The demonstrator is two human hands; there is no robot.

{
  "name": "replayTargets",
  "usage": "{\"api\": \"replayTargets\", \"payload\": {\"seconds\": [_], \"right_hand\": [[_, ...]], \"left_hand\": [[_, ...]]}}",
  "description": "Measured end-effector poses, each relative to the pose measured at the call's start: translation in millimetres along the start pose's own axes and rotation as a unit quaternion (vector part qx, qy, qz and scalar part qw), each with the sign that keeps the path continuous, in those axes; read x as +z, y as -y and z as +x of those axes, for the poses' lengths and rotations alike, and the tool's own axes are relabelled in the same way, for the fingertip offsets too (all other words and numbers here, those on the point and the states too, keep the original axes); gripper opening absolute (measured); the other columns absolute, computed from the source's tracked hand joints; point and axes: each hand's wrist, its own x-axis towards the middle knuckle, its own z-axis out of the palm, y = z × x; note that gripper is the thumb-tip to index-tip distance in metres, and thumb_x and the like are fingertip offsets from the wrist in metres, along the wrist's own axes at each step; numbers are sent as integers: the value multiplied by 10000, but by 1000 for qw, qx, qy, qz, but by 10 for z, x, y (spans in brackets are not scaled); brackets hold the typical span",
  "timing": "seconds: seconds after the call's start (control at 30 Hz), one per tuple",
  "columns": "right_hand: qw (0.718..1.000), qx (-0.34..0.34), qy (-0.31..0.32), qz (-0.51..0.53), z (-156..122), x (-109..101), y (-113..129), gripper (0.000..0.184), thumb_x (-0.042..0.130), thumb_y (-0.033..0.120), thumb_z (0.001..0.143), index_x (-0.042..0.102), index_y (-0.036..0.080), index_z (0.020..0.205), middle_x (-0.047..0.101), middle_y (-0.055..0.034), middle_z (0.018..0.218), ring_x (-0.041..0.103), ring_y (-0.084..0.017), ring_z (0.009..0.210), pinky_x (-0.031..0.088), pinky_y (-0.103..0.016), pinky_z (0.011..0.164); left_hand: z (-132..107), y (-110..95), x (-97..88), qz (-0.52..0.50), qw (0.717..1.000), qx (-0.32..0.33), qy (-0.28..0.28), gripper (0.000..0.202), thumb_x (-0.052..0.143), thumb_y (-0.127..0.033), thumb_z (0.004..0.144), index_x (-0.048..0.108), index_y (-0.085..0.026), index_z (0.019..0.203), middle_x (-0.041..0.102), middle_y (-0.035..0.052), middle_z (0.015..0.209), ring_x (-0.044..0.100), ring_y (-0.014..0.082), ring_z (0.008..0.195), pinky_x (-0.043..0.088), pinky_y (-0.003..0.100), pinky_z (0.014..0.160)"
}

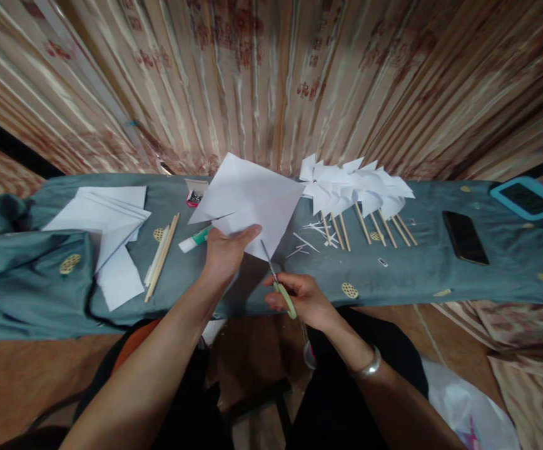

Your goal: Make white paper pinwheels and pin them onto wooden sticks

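Note:
A square sheet of white paper (255, 194) is held up over the table, with a slit cut into its left side. My left hand (227, 253) grips its near left edge, thumb lying on top. In my right hand (302, 297) is a pair of scissors (284, 299) with light green handles. The blades meet the paper's near corner, to the right of my left thumb. Beside my left hand lies a glue stick (195, 239), partly hidden by the paper. Behind the sheet's left corner stands a small open box (195, 197) of metal pins.
Several paper pinwheels (341, 186) on wooden sticks lie at the right, near thin paper scraps (306, 242). Farther right are a phone (465, 237) and a blue-framed tablet (529, 198). Paper sheets (121, 278) and loose sticks (162, 256) lie left on the grey-green cloth (412, 275). A curtain (271, 81) hangs behind.

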Motion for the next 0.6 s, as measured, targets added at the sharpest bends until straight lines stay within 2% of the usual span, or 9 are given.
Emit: {"api": "replayTargets", "payload": {"seconds": [0.2,0.37,0.6], "right_hand": [[1000,10,-4,18,6,4,15,374,835,400,566,689,183,833,619,48,572,567,-110,516,455,-238,511],[999,11,-12,41,6,10,21,354,850,365,536,690,183,794,628,53,563,558,-97,500,451,-226,495],[1000,6,-17,22,9,-15,3,384,845,400,555,694,179,830,613,50,558,553,-104,501,447,-231,489]], "left_hand": [[-18,-32,22,-9,1000,-6,-8,212,812,-244,565,704,-183,738,741,38,788,676,217,735,554,349,735],[-2,-13,18,-5,1000,-8,-16,235,823,-241,554,705,-173,745,739,37,792,666,199,709,547,325,714],[34,10,-10,-21,999,-21,-15,331,799,-247,536,683,-192,841,732,37,854,663,196,790,527,312,766]]}}
